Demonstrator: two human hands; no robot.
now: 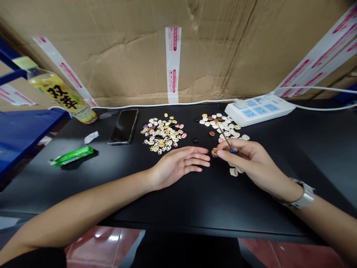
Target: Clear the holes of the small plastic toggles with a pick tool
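Note:
My left hand [178,163] rests on the black table with its fingers stretched out and nothing in it. My right hand [253,160] is closed around a small screwdriver [225,139], whose thin metal shaft points up and away; a bit of blue handle shows. Between the thumb and fingers of that hand is also a brown two-hole cord stopper [214,152], partly hidden. Beyond my left fingers lies a pile of small two-hole cord stoppers [164,134], white, yellow, pink and black. More loose cord stoppers [228,130] spread behind my right hand, and a few pale ones [233,172] lie beneath it.
A phone [123,127], a green wrapper [72,155] and crumpled white paper [91,137] lie on the left. A drink bottle [61,93] leans at the back left. The white power strip [259,108] sits back right, its cable along the cardboard wall [134,56].

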